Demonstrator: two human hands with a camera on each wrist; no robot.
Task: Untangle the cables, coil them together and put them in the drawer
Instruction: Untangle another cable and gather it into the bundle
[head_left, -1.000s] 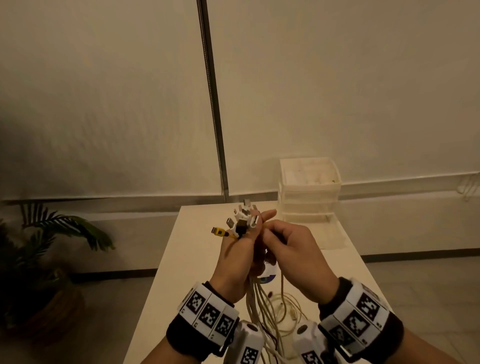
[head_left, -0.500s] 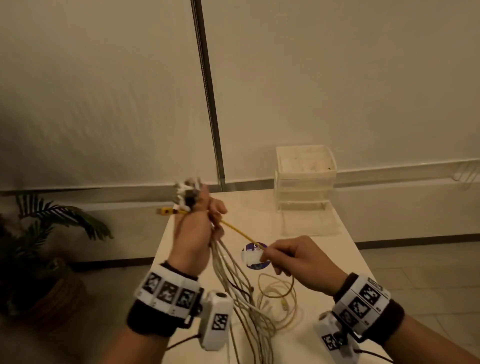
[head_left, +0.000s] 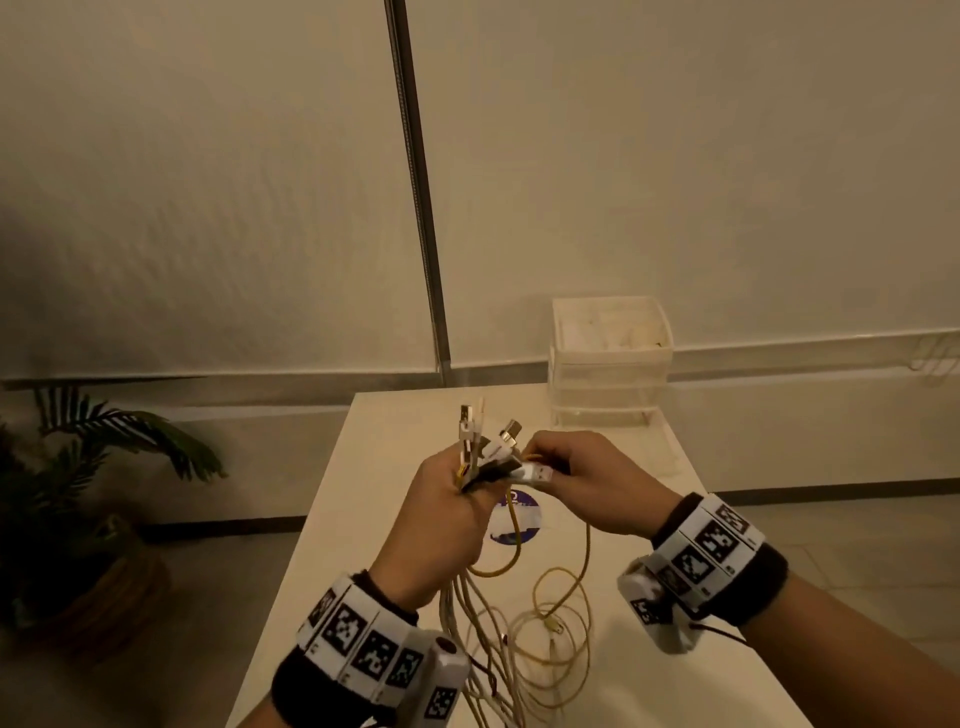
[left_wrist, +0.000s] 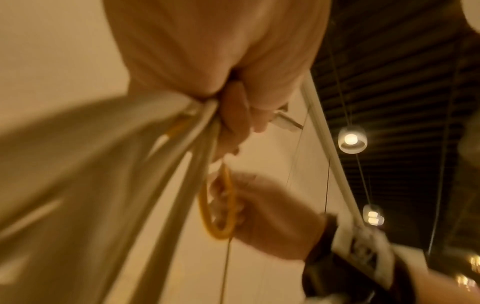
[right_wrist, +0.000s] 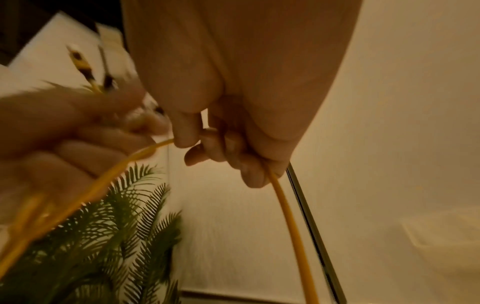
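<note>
My left hand (head_left: 449, 512) grips a bundle of white cables (head_left: 467, 613) just below their plugs (head_left: 485, 441), which fan out above the fist. The cables hang down to the white table (head_left: 363, 467), where their loose ends lie in loops. My right hand (head_left: 582, 483) has come up against the left and pinches the yellow cable (head_left: 587, 551), which sags in a loop between the two hands. In the left wrist view the white cables (left_wrist: 192, 144) run through my left hand (left_wrist: 233, 115), with the yellow loop (left_wrist: 221, 207) below. The right wrist view shows my right fingers (right_wrist: 221, 148) curled round the yellow cable (right_wrist: 285, 216).
A clear plastic drawer unit (head_left: 610, 358) stands at the table's far right corner. A round sticker (head_left: 514, 519) lies mid-table. A potted palm (head_left: 78, 493) stands on the floor to the left. A wall with a metal strip (head_left: 415, 182) is behind.
Half a second ago my hands were apart with the yellow cable stretched between them. Now my right hand has brought the cable back up to the left, forming a loop.
</note>
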